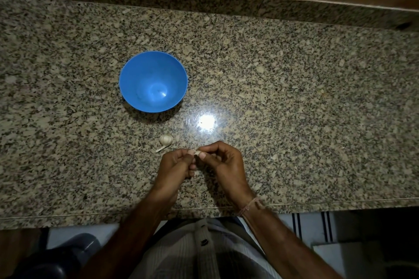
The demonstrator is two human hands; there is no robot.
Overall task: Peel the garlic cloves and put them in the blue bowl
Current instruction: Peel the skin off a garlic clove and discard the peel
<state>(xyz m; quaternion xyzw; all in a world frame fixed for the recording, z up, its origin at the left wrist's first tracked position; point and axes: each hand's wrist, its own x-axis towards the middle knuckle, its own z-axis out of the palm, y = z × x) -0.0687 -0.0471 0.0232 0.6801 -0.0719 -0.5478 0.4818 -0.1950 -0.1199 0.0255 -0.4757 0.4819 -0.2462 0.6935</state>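
The blue bowl (153,81) stands on the granite counter, left of centre, with nothing visible inside it. A small pale garlic bulb (166,139) lies on the counter below the bowl, with a thin strip of skin (161,149) beside it. Close to the counter's front edge, my left hand (179,166) and my right hand (223,162) meet fingertip to fingertip. Between them they pinch a small garlic clove (196,153), mostly hidden by the fingers.
The speckled granite counter (294,97) runs the full width, with a raised granite backsplash and wood behind. A bright light reflection (206,121) sits right of the bulb. Below the front edge are my shirt, a dark rounded object at left and striped cloth at right.
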